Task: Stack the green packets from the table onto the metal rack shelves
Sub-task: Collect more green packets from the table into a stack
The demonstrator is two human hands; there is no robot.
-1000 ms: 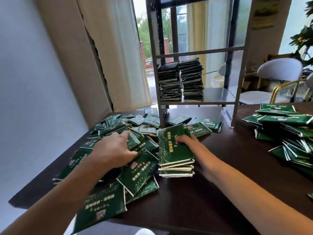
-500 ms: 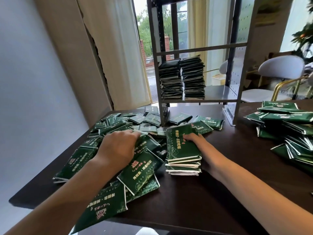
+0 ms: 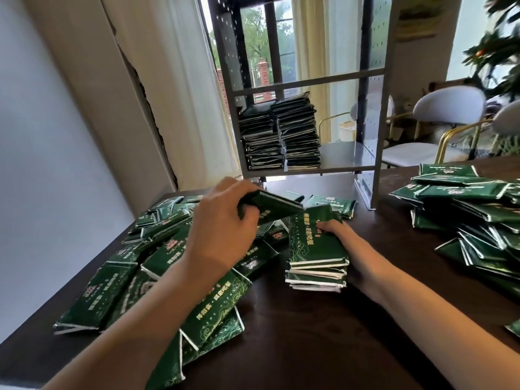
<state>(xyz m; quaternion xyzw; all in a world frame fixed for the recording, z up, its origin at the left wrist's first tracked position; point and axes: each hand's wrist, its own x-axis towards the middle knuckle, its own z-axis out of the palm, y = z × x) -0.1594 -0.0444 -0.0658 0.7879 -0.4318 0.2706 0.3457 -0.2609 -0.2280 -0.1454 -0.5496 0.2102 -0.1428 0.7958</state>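
Observation:
My left hand [image 3: 222, 229] grips a green packet [image 3: 274, 205] lifted above the loose heap of green packets [image 3: 157, 277] on the left of the dark table [image 3: 309, 339]. Beside it my right hand [image 3: 336, 230] holds the far side of a small neat stack of packets [image 3: 315, 254] standing on the table. The grey metal rack [image 3: 374, 114] stands at the table's back; its lower shelf carries two tall stacks of packets [image 3: 281, 133] on its left half.
A second heap of green packets [image 3: 478, 218] lies on the right of the table. White chairs with gold legs [image 3: 447, 119] stand behind the table at right. A wall and curtain [image 3: 174, 80] close the left side.
My left hand has risen from the heap with one packet and moved right, toward the small stack. My right hand stays on that stack.

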